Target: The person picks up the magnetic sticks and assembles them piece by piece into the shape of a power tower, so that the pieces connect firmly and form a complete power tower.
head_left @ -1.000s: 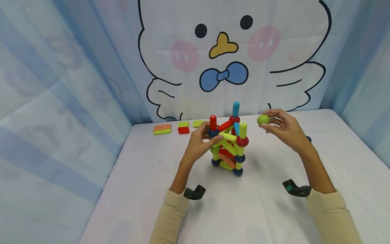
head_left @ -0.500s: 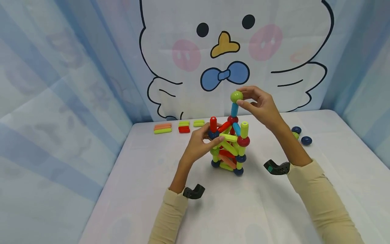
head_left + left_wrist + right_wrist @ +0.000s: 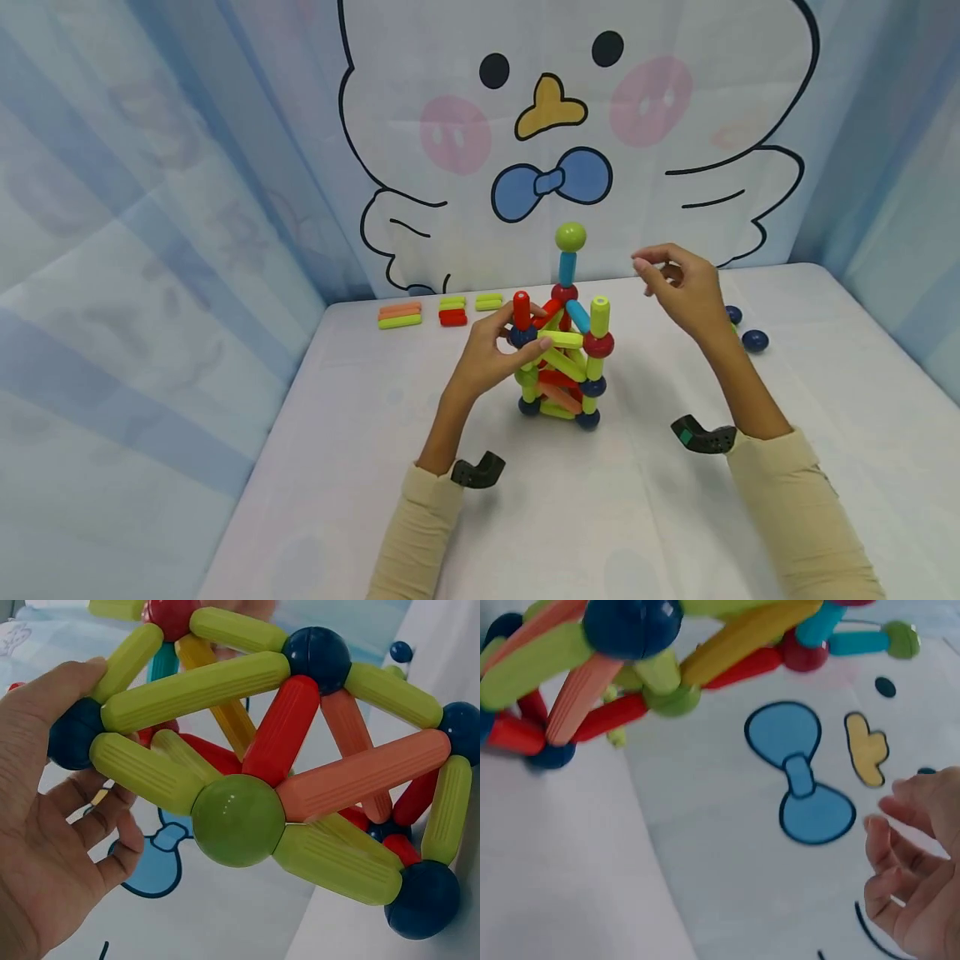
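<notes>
A tower of magnetic sticks and balls (image 3: 562, 362) stands upright on the table. My left hand (image 3: 483, 358) holds its upper left corner, thumb and fingers around a navy ball (image 3: 75, 733) below an upright red stick (image 3: 521, 310). At the back corner, a lime green ball (image 3: 571, 237) tops an upright blue stick (image 3: 567, 268). The front right corner carries an upright yellow-green stick (image 3: 599, 316) on a red ball (image 3: 597, 345). To the right of the tower, my right hand (image 3: 686, 292) is in the air, apart from it, fingers loosely bent and holding nothing.
Small groups of spare sticks lie at the back left: orange and yellow-green (image 3: 400, 315), red and yellow-green (image 3: 452, 312), and yellow-green (image 3: 489, 302). Loose navy balls (image 3: 755, 341) lie at the right, with a green one mostly hidden by the right arm. A printed curtain (image 3: 465, 225) hangs behind the table (image 3: 337, 475).
My right hand carried the lime green ball left onto the blue stick's top, let go and drew back to the right. My left hand keeps holding the tower, which has shifted slightly.
</notes>
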### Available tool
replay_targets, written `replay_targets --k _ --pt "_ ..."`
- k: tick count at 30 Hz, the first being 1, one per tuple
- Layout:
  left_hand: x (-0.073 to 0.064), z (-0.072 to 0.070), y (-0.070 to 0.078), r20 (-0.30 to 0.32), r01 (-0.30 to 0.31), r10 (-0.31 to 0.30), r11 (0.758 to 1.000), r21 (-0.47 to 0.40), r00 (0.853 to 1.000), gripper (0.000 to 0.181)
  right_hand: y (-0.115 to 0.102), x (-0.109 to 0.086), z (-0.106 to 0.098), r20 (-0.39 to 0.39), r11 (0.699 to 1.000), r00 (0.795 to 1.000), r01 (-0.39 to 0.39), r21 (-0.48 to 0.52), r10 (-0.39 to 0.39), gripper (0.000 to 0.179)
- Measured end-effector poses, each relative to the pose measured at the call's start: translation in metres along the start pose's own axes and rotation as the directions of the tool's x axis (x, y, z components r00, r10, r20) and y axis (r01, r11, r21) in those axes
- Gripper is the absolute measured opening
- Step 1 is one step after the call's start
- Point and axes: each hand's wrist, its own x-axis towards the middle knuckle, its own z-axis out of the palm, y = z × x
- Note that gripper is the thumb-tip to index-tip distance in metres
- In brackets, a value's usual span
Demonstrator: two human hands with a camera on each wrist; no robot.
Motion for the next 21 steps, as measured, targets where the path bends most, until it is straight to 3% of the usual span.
replay_targets --k 3,7,11,17,21 --pt "-0.001 0.0 0.001 -0.009 0.0 0.0 1.0 0.026 1.0 0.035 0.029 -0.011 -0.016 -0.02 0.978 0.994 -0.111 -0.174 0.109 0.038" --pt "-0.002 0.0 0.005 -0.019 -0.002 0.003 0.999 0.052 1.0 0.035 0.069 -0.024 -0.033 0.001 0.907 0.966 -0.243 -0.344 0.259 0.038" --pt "-0.003 -0.002 0.011 -0.01 0.013 -0.013 0.997 0.081 1.0 0.035 0.097 -0.033 -0.036 0.05 0.84 0.942 -0.272 -0.469 0.332 0.039" --pt "-0.007 -0.013 0.014 0.122 0.024 -0.029 0.999 0.045 0.992 0.037 0.112 -0.046 -0.03 0.064 0.784 0.941 -0.238 -0.573 0.333 0.038" --pt "-0.011 -0.028 0.006 0.246 0.029 0.011 0.987 -0.155 0.969 0.059 0.115 -0.05 -0.027 0.057 0.778 0.942 -0.239 -0.581 0.332 0.038"
